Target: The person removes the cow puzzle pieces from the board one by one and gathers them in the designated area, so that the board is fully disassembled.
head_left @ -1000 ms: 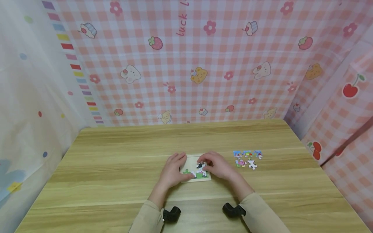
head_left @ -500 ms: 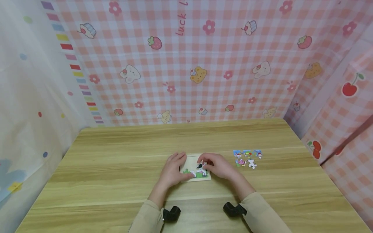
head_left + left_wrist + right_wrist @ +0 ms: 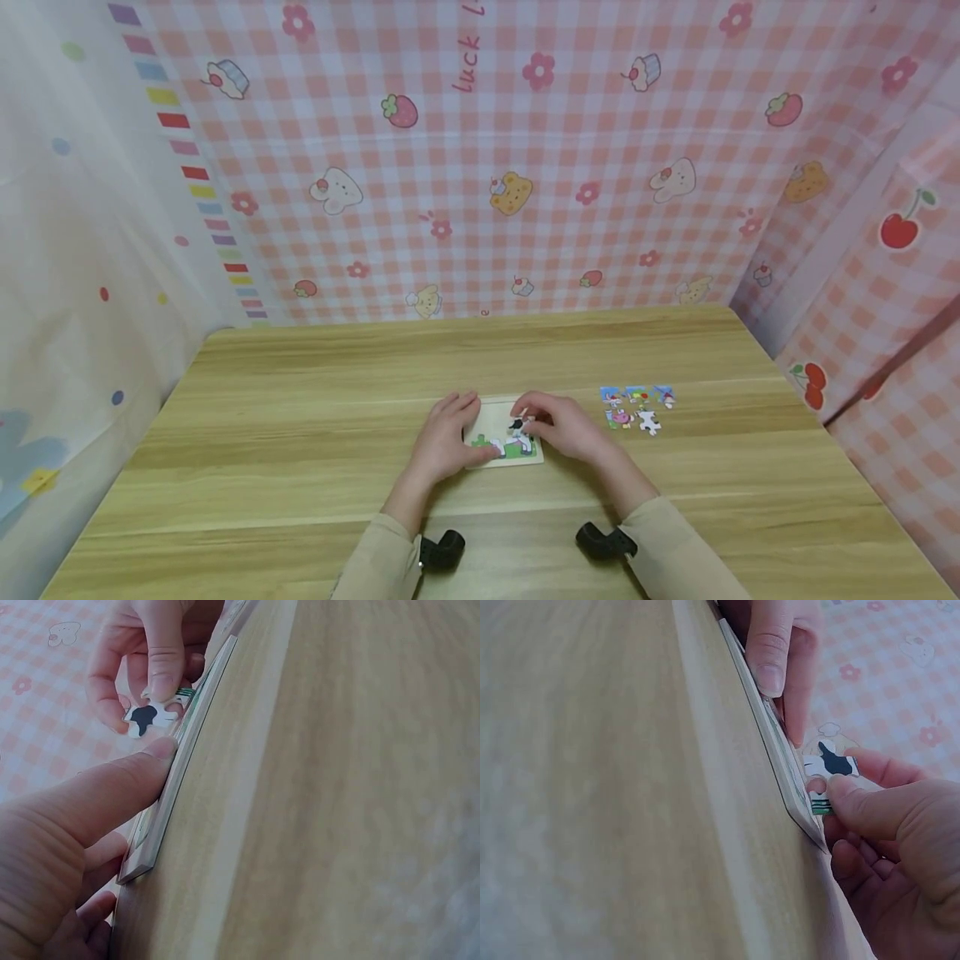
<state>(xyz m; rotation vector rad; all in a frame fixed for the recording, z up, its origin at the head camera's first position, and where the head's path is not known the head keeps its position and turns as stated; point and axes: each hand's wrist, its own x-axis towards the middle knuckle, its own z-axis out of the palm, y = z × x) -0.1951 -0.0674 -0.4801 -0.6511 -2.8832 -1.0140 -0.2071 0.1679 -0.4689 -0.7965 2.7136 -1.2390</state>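
A shallow wooden puzzle board (image 3: pixel 492 414) lies on the table with some green-and-white pieces fitted along its near side. My left hand (image 3: pixel 444 440) holds the board at its left side, the thumb (image 3: pixel 124 787) pressing on the near pieces and the fingers along the left edge. Between thumb and fingers my right hand (image 3: pixel 564 427) pinches a white puzzle piece (image 3: pixel 832 761) with black patches and a green striped end. That piece is tilted over the board's right part. Whether its lower end touches the board cannot be told.
Several loose puzzle pieces (image 3: pixel 636 398) lie in two rows to the right of the board, one of them a plain white piece (image 3: pixel 649 423). The wooden table (image 3: pixel 300 467) runs back to a pink checked curtain (image 3: pixel 465 242). A black wrist mount (image 3: pixel 442 552) sits by each sleeve.
Only small shifts show: the right fingers and the pinched puzzle piece have turned a little over the same spot. The left hand and the board stay in place.
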